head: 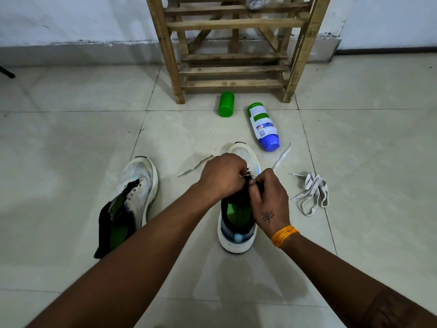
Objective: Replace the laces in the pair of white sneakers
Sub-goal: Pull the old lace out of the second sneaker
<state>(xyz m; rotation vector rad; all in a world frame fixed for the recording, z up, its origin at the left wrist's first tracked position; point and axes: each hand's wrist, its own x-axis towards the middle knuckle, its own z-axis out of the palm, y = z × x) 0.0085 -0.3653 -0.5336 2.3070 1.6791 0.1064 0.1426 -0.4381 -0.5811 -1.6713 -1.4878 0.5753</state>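
Pale glossy floor tiles [71, 143] with thin dark grout lines, meeting a white wall behind. Against that wall, a rough slatted wooden rack [233, 55]. Just before its feet, lying flat: a small green plastic bottle [226, 104] and, beside it, a larger white bottle with green cap end and blue base [263, 126].

Centre foreground: white mesh sneaker with black tongue and green insole [237, 223], upright, toe pointing away. Over its tongue, both hands close together. Left hand [223, 177] curled, fingertips pinching a flat white lace [196, 165] at the eyelets; loose end of that lace trailing left on the tile. Right hand [269, 197], orange thread band at the wrist, likewise curled and pinching at the same spot; another loose white lace end [282, 156] running out to the right.

Left of it, well apart: second white mesh sneaker [132, 197], unlaced, black tongue flopped open. Right of the hands: a loose bundle of flat white laces [313, 194] on the tile.
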